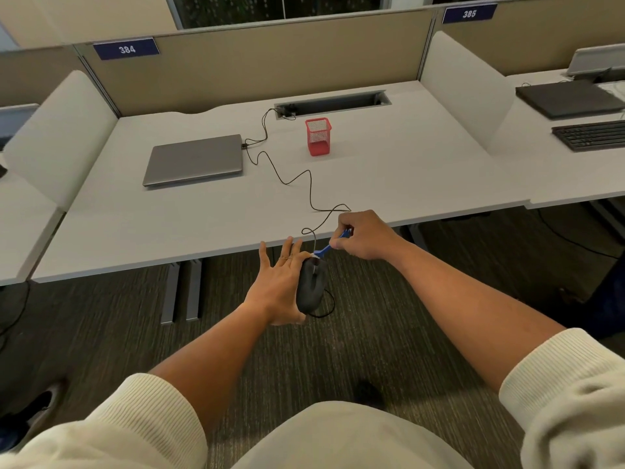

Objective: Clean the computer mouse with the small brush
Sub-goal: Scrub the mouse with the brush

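A dark grey wired mouse (310, 286) is held in the air just in front of the desk's near edge, above the carpet. My left hand (277, 286) grips it from its left side, fingers stretched forward and thumb under its rear. My right hand (363, 235) pinches a small blue brush (329, 247) by the handle. The white bristle end touches the front of the mouse near the scroll wheel. The mouse's black cable (304, 179) loops across the desk.
On the white desk (406, 170) lie a closed grey laptop (194, 160) and a red mesh pen holder (318, 136), with a cable slot (333, 103) behind. Padded dividers flank the desk. The neighbouring desk at right holds a black keyboard (590, 135) and a dark laptop (568, 98).
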Demonstrator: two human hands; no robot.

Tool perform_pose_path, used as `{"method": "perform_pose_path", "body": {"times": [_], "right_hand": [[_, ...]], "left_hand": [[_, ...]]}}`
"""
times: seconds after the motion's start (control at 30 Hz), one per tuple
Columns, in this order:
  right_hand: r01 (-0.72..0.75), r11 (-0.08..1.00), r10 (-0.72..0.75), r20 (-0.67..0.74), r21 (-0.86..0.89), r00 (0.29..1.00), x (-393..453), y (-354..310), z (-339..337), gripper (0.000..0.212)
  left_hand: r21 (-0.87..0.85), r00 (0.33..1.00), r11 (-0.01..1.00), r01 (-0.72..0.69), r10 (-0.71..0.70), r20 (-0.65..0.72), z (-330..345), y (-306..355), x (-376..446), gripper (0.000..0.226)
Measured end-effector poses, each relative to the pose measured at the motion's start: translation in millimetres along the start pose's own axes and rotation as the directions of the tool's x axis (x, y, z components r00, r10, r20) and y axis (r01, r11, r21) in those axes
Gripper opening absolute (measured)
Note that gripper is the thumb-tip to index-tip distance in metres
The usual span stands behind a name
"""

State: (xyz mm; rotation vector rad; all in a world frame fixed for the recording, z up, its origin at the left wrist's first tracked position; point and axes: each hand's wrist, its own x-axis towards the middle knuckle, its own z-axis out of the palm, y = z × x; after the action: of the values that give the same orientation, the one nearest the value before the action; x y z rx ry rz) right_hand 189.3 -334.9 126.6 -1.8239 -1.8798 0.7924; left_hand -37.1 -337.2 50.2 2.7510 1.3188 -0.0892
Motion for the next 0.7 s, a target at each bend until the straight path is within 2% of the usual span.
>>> {"method": "perform_pose_path", "body": {"times": [0.13,0.3,0.5,0.63,0.7], "right_hand": [[-0.020,0.976,0.024,0.014,-0.216,1.000,1,3,-2,0.015],[-0.013,1.000,0.013,-0.029,-0.002,1.000,4,-2,2,0.011],[-0.019,0.976,0.034,0.065,-0.217,0.997,8,3,0,0.010],[-0.031,0.997,0.031,-0.006,-0.066,1.000,9,4,1,0.012],[-0.047,0.996,0.050,0.031,-0.079,0.998,10,6,-3,0.014]], "left_hand": [[0.009,1.000,1.000,0.007,-0.007,0.014,2,1,-2,0.127],[-0.001,1.000,1.000,0.000,0.000,0.001,-1,-1,-2,0.127],[0.001,1.000,1.000,0.003,-0.003,0.009,4,-4,-3,0.125],[0.003,1.000,1.000,0.015,-0.015,0.002,3,-4,0,0.126],[0.000,1.000,1.000,0.023,-0.023,0.005,2,-6,2,0.126]]}}
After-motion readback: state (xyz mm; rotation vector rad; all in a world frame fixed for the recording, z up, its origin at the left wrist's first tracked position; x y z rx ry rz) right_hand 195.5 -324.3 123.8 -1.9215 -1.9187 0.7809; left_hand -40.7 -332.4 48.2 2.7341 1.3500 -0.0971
